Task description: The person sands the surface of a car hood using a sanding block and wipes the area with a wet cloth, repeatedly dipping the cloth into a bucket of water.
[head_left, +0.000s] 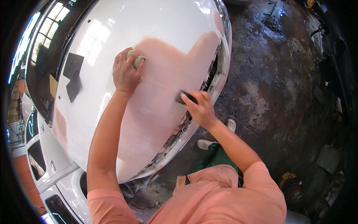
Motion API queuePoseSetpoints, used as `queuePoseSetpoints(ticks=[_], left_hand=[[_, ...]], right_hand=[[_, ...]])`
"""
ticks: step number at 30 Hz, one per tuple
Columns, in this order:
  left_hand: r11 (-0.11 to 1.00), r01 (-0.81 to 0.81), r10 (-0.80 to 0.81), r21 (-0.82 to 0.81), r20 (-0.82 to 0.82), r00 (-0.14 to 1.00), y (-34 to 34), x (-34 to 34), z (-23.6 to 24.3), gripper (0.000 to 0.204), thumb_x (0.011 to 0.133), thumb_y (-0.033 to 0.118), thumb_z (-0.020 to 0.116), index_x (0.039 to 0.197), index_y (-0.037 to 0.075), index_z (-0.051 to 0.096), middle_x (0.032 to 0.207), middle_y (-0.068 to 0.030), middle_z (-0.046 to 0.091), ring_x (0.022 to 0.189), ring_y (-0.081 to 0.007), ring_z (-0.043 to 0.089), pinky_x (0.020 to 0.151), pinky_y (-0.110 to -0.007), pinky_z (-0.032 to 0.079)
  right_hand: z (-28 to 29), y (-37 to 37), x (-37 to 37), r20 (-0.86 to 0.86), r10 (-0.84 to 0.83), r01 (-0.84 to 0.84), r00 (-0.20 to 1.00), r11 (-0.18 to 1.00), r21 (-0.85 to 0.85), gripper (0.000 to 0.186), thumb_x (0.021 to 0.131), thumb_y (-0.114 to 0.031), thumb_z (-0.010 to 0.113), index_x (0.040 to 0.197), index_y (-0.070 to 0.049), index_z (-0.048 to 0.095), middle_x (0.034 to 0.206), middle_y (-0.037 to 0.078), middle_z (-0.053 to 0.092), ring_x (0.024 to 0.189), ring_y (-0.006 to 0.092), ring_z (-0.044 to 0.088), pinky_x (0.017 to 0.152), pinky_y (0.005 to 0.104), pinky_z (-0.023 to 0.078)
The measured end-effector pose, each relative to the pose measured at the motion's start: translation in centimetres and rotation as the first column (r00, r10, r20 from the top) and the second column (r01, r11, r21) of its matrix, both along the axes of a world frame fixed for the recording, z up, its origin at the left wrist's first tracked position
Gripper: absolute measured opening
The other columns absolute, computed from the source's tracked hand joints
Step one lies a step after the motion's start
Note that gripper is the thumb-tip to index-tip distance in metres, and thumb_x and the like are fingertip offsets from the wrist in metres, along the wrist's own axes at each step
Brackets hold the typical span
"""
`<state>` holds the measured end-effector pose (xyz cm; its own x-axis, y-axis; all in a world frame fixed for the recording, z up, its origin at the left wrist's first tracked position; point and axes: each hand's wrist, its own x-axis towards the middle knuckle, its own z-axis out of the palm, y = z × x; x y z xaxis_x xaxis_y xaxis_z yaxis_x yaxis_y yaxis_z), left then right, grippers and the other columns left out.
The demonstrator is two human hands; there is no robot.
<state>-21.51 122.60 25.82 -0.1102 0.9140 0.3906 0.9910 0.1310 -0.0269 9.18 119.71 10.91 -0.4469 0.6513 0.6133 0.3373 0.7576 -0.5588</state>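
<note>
A white car hood (149,16) spreads out under both hands, with a wide pinkish, matte patch (160,52) along its front side. My left hand (125,76) rests on the hood at the patch's edge, its fingers wrapped round a pale green sponge or wadded cloth (135,59). Nearer the hood's front edge, my right hand (202,108) presses a dark piece of sandpaper (181,98) against the pink area. That hand and the sandpaper are slightly blurred, and the fingers partly cover the piece.
Dark sandpaper sheets (74,65) and a tan sheet (53,86) lie on the hood near the windshield. An open gap (214,69) runs along the car's front. Another white car (56,149) stands at the lower left. A grey slab (329,158) lies on the stained floor (268,93).
</note>
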Motion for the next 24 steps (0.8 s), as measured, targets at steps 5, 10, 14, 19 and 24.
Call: queuePoseSetpoints(ticks=[5, 10, 14, 19, 24], left_hand=[[0.999, 0.032, -0.031, 0.030, -0.014, 0.999, 0.6, 0.0, -0.1, 0.024, 0.098, 0.028, 0.072, 0.121, 0.021, 0.072, 0.144, -0.0040, 0.062, 0.136, -0.0319, 0.055, 0.117, -0.046, 0.046], [0.999, 0.003, -0.004, 0.036, 0.009, 1.000, -0.1, -0.1, -0.1, 0.024, 0.098, 0.027, 0.072, 0.121, 0.020, 0.072, 0.142, -0.0049, 0.063, 0.136, -0.0321, 0.055, 0.117, -0.046, 0.045], [1.000, -0.004, 0.004, 0.018, 0.005, 1.000, -0.1, 0.1, 0.1, 0.024, 0.098, 0.027, 0.071, 0.121, 0.020, 0.072, 0.143, -0.0049, 0.063, 0.136, -0.0320, 0.055, 0.118, -0.045, 0.045], [0.998, 0.028, -0.029, 0.064, 0.019, 0.999, 0.8, -0.1, -0.2, 0.024, 0.096, 0.025, 0.073, 0.120, 0.021, 0.074, 0.144, -0.0026, 0.063, 0.136, -0.0310, 0.056, 0.117, -0.046, 0.047], [1.000, 0.008, -0.008, 0.028, 0.018, 1.000, -0.2, -0.9, -0.7, 0.025, 0.097, 0.025, 0.072, 0.122, 0.022, 0.074, 0.144, -0.0031, 0.063, 0.138, -0.0312, 0.054, 0.118, -0.046, 0.046]], right_hand=[[7.5, 5.5, -10.0, -0.010, -0.021, 0.020, 1.000, 0.999, -0.036, 0.052, 0.090, -0.018, 0.079, 0.141, -0.024, 0.072, 0.127, 0.001, 0.065, 0.113, 0.0287, 0.057, 0.100, 0.0437, 0.046], [0.6, 0.1, -1.7, -0.026, -0.046, 0.046, 0.999, 0.999, -0.026, 0.056, 0.086, -0.016, 0.080, 0.141, -0.023, 0.071, 0.127, 0.001, 0.065, 0.113, 0.0294, 0.058, 0.101, 0.0441, 0.046], [-0.3, 0.0, 0.5, -0.058, 0.012, -0.014, 0.998, 0.999, -0.033, 0.060, 0.083, -0.012, 0.083, 0.141, -0.021, 0.071, 0.127, 0.003, 0.065, 0.111, 0.0293, 0.059, 0.101, 0.0452, 0.047], [8.7, 7.4, -11.3, 0.076, -0.036, 0.039, 0.996, 0.999, -0.030, 0.049, 0.090, -0.019, 0.079, 0.139, -0.023, 0.072, 0.127, 0.002, 0.067, 0.112, 0.0274, 0.060, 0.097, 0.0438, 0.049], [3.7, 1.8, -4.9, -0.038, -0.046, 0.044, 0.998, 0.997, -0.056, 0.053, 0.090, -0.015, 0.080, 0.142, -0.023, 0.071, 0.129, 0.003, 0.065, 0.112, 0.0296, 0.059, 0.100, 0.0448, 0.048]])
